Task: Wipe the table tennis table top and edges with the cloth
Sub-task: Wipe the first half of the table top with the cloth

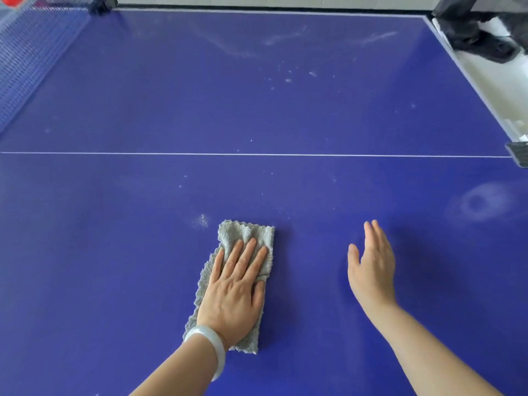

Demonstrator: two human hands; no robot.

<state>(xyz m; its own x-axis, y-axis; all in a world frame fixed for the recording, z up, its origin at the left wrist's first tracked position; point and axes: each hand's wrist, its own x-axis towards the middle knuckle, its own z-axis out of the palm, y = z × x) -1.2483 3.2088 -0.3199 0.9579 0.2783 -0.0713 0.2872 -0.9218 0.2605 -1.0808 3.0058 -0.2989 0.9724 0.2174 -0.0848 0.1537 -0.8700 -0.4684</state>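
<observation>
Head view: the left hand (234,290) lies flat on the grey cloth (245,238), fingers straight and slightly spread, pressing it onto the blue table (285,115). The cloth sits folded lengthwise on the near half of the top, this side of the white line (257,154). A pale bangle (208,341) circles the left wrist. The right hand (371,264) is just beside it to the right, fingers straight and together, thumb out, holding nothing; touching the top or hovering, I cannot tell. White dust specks (203,220) lie just off the cloth's far left corner, and a ring-shaped smudge (477,202) marks the top at right. The net (25,61) stands far left.
</observation>
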